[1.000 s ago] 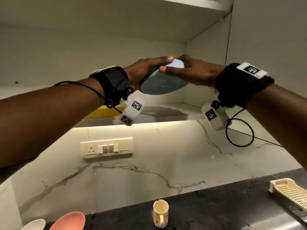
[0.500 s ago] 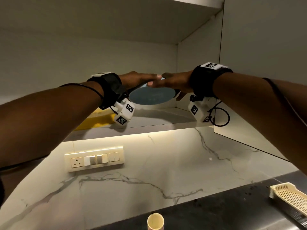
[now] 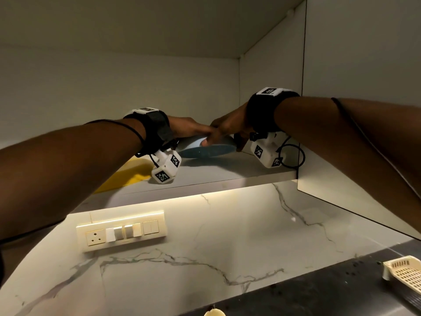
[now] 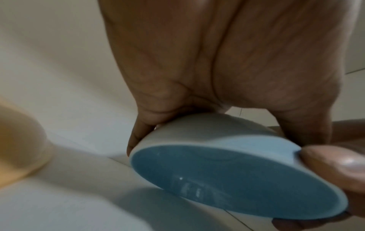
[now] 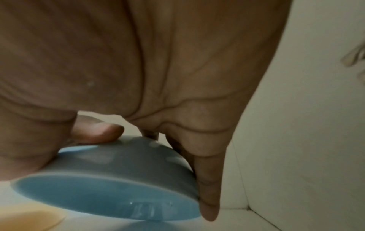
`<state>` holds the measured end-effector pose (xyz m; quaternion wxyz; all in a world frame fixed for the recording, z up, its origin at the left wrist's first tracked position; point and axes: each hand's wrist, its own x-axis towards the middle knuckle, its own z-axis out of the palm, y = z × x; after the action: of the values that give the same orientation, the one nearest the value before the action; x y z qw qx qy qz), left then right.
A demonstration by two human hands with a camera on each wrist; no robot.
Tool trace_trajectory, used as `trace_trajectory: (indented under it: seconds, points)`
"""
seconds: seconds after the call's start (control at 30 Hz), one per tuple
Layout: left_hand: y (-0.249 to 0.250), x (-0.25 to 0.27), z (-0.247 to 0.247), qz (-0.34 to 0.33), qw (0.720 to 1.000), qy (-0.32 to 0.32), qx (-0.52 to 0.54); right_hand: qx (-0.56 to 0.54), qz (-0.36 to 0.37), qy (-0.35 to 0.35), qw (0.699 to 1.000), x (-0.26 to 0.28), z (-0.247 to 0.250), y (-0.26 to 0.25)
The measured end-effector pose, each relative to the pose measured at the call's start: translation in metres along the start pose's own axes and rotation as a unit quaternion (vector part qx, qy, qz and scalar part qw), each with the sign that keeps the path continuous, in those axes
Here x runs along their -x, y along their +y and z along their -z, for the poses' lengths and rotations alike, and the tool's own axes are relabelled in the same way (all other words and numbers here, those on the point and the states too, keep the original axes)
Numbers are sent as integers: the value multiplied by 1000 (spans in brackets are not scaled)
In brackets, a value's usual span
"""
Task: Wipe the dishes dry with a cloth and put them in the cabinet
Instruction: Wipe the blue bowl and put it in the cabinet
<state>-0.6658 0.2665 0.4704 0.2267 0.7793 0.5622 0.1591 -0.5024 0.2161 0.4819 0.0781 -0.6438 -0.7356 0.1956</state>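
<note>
- Blue bowl (image 3: 206,152), mouth down and tilted, sits low over the cabinet shelf (image 3: 239,173), towards its right back corner — we cannot tell whether the rim touches the board.
- We see the left hand (image 3: 190,130) gripping it from the left, fingers curled over the pale outer wall.
- The right hand (image 3: 227,127) grips it from the right, fingers curved down the side and thumb against the wall.
- The two hands come close together over the bowl's upturned base.
- A yellow thing (image 3: 129,175) lies on the same shelf to the left, apart from the bowl — too blurred for us to name.
- Below, on the dark table (image 3: 319,290), we spot a cream basket (image 3: 404,271) at the right.
</note>
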Motion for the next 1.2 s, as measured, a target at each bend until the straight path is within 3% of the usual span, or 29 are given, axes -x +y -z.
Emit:
trace_trajectory:
  seconds: [0.43,0.87,1.03,1.2]
  points:
    - [0,-32,-8,0,990,-6,-137,128,-1,-9,992,-42,-5,-2]
    - [12,-8,-10,13,991,-24,-133,155,31,-2,987,-57,1,2]
    - [13,41,25,-21,993,43,-109,193,79,107,972,-18,13,-28]
    - [-7,97,55,-48,990,126,-48,206,174,181,946,42,1,-76]
